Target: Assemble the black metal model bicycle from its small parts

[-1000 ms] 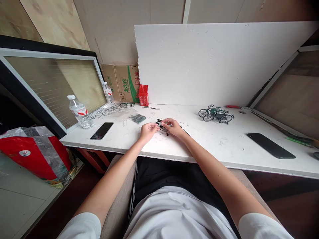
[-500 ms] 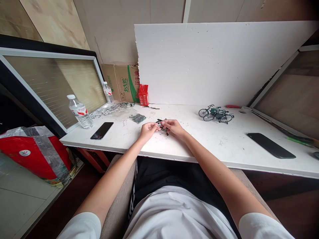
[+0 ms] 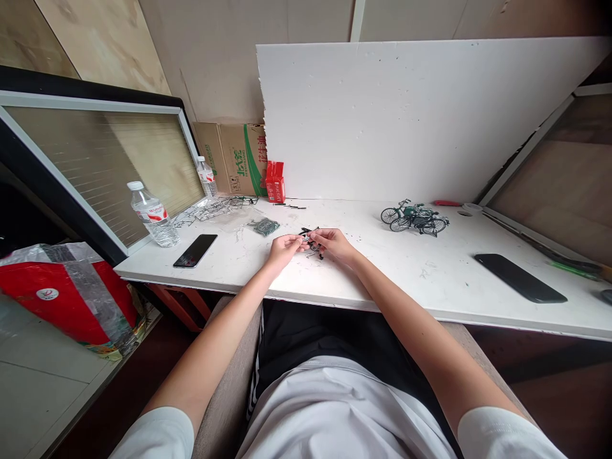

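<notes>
My left hand (image 3: 283, 250) and my right hand (image 3: 335, 243) meet over the middle of the white table (image 3: 306, 284). Fingertips of both are pinched on a small dark model part, mostly hidden by the fingers. Thin black model pieces (image 3: 315, 254) show between and just below the hands. Off to the right stand dark green model bicycles (image 3: 415, 220), close together and overlapping. Beyond my left hand lies a clear packet with dark small parts (image 3: 265, 226).
Black part frames (image 3: 224, 207) and clear plastic lie at the back left, near water bottles (image 3: 155, 217). One phone (image 3: 196, 250) lies on the left, a black phone-like slab (image 3: 520, 278) on the right. A red box (image 3: 275, 182) stands by a cardboard carton (image 3: 234, 159).
Both hands stay in nearly the same place, still pinching the small part. The view has shifted very slightly; nothing else visibly differs.
</notes>
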### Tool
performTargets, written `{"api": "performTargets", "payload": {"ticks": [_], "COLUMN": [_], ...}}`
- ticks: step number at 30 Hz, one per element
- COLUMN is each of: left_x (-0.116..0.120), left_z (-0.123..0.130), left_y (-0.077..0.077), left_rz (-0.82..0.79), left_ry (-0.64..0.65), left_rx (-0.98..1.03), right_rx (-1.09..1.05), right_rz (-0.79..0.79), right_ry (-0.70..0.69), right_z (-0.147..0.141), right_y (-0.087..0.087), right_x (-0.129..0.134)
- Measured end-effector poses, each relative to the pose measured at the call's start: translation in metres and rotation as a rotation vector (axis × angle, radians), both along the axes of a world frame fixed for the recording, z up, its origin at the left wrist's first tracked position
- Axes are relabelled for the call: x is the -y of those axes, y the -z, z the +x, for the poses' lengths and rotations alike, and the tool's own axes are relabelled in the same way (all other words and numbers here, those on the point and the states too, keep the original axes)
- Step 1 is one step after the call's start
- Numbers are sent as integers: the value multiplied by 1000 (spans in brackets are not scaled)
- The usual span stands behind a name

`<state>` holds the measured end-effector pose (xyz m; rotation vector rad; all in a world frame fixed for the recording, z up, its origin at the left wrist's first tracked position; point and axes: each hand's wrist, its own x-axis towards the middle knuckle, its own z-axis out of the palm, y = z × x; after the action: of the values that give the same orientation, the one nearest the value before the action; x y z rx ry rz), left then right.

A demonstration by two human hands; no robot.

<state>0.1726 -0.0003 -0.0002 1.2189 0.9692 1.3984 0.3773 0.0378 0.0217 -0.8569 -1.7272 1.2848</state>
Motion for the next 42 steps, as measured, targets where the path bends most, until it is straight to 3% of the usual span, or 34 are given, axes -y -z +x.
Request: {"api": "performTargets", "payload": {"ticks": [42], "left_x": [7], "left_z": [1], "left_y": [-9], "left_rz": [-105], "left_ry": [38], "left_rx": [-20], "right_rx": [3], "right_rz": [-78], "right_ry": [-45], "right_z": [-1], "right_y": [-3], "right_x": [3]}}
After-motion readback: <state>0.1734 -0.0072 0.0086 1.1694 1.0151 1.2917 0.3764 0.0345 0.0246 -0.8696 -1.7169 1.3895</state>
